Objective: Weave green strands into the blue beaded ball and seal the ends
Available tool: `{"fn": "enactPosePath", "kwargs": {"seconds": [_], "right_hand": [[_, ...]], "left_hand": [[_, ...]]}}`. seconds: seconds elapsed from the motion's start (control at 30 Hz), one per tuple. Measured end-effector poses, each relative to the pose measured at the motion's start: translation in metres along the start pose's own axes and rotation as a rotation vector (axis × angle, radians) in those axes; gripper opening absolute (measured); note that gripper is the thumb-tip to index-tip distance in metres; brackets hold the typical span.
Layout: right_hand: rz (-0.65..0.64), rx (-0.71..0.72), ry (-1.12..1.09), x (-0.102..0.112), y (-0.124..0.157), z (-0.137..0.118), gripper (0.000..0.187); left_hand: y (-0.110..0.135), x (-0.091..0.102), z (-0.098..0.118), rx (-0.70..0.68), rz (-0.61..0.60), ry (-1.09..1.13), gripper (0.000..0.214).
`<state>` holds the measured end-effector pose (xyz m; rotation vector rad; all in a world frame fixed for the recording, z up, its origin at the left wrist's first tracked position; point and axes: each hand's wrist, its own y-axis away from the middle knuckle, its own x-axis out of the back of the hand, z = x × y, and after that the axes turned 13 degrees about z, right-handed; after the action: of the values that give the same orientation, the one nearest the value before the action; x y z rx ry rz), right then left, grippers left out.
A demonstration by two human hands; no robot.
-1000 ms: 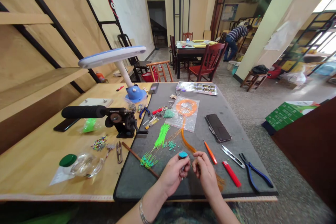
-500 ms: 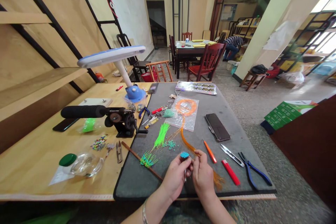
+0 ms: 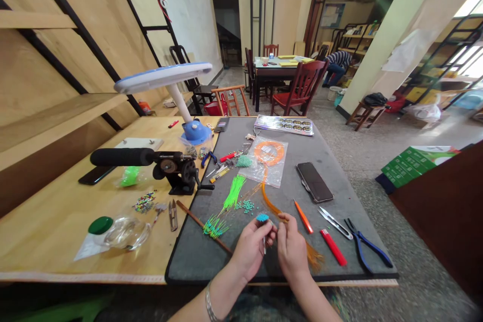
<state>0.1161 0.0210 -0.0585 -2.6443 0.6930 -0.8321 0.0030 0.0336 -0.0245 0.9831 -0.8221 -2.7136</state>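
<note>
Both hands meet low over the near edge of the grey mat [image 3: 332, 171] that covers the right part of the desk [image 3: 56, 226], close to the body, which keeps the fine work steady and directly under the eyes. The left hand [image 3: 252, 249] is closed in a pinch on a small teal bead cluster [image 3: 262, 218], holding it upright by a thin wire stem that shows below the fingers. The right hand [image 3: 292, 249] is curled narrow just beside it, fingertips pinched toward the cluster; what it grips is too small to tell, though orange strands [image 3: 315, 260] fan out on the mat under it. Both wrists angle inward, with a bracelet on the left one. Supplies lie within arm's reach: loose teal beads [image 3: 247, 206], green wire stems [image 3: 232, 192], a red lighter [image 3: 333, 247], snips [image 3: 334, 222], blue pliers [image 3: 368, 249] and a phone [image 3: 314, 181]. A winding tool [image 3: 177, 171] and a lamp [image 3: 166, 76] stand farther back.
</note>
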Motion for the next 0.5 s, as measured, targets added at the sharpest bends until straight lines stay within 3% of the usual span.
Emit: {"fn": "enactPosePath", "kwargs": {"seconds": [0.07,0.2,0.5], "right_hand": [[-0.116,-0.05,-0.116,0.007,-0.004,-0.001,0.028],[-0.302,-0.011,-0.204,0.019,-0.011,-0.001,0.025],[-0.238,-0.299,-0.375,0.015,-0.003,-0.004,0.029]], "left_hand": [[-0.003,0.002,0.003,0.008,0.008,0.003,0.026],[-0.007,0.005,0.005,0.029,0.016,-0.018,0.026],[-0.008,0.005,0.001,0.041,0.045,-0.051,0.03]]}}
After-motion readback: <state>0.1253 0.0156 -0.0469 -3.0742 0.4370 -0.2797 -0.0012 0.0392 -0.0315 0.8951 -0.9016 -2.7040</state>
